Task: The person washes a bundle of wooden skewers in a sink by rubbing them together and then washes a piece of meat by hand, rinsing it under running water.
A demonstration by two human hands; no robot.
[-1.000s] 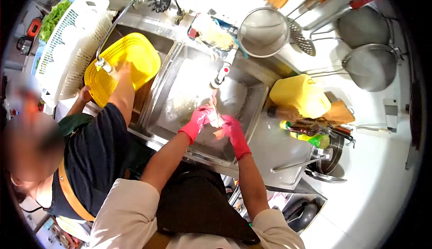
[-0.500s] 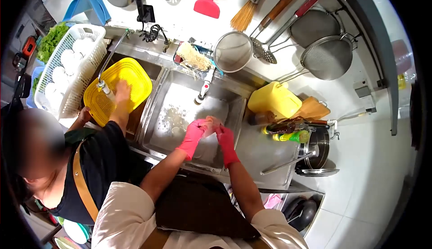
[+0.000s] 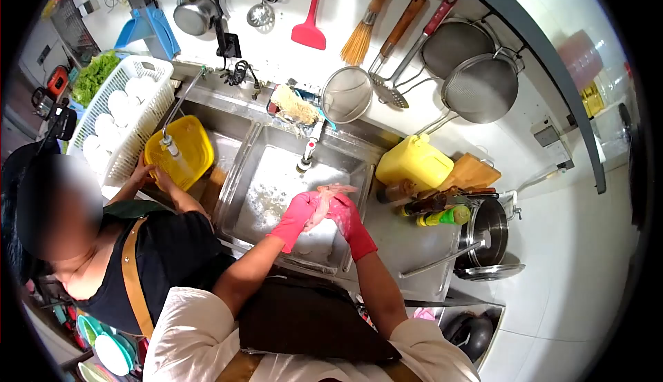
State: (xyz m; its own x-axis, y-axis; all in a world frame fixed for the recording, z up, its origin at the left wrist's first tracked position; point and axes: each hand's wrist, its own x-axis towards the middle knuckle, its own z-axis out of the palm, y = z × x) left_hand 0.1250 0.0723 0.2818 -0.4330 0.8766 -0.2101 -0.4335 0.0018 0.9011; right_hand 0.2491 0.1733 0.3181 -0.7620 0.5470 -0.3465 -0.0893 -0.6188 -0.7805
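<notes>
Both my hands wear pink rubber gloves and are held together over the steel sink [image 3: 245,206], which has suds and a little water in it. My left hand [image 3: 300,213] is closed round one side of a limp, pale pink piece [image 3: 322,206] that looks like raw meat. At its other side, my right hand [image 3: 347,218] is closed on the same piece, with wet foam on the glove. Part of the piece is hidden by the fingers, and its exact kind cannot be made out. The tap [image 3: 305,158] stands just beyond my hands.
On the left, a co-worker holds a yellow basin [image 3: 205,133] under a second tap [image 3: 168,140]. A white basket [image 3: 148,123] of white round things is beside it. Right of the sink are a yellow jug [image 3: 418,164], bottles [image 3: 442,216] and a pot [image 3: 492,227]. Strainers [image 3: 481,89] hang above.
My hands have turned, and more of the pale pink piece shows above the gloves. The co-worker's hand has come out of the yellow basket to the near rim. The view has shifted slightly.
</notes>
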